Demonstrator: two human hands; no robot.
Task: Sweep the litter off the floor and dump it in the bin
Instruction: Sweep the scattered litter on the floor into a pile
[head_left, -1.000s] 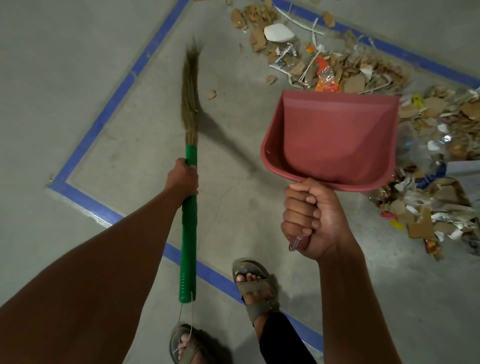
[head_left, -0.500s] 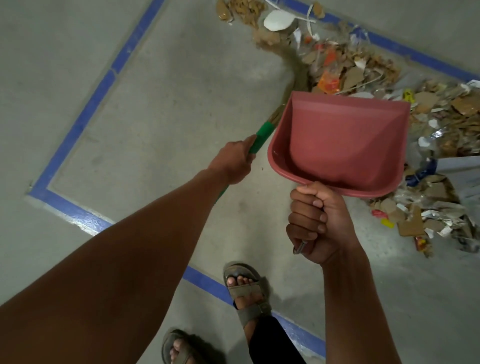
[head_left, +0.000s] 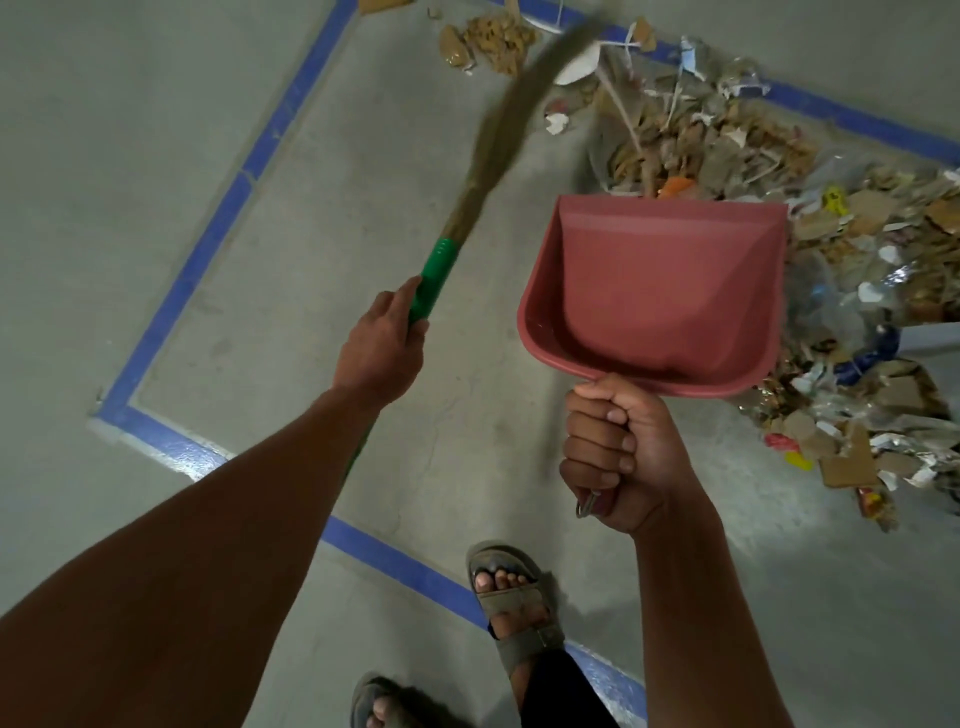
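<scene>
My right hand (head_left: 621, 457) has its fingers curled tight round the handle of the red dustpan (head_left: 660, 301), empty, just beyond them. My left hand (head_left: 382, 348) grips the broom (head_left: 434, 280); its blurred bristles reach the litter (head_left: 779, 208) heaped past the pan.

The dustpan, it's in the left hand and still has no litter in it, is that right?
Not quite: in the head view the right hand grips the red dustpan, while the left hand holds the broom. The pan does have no litter in it.
</scene>
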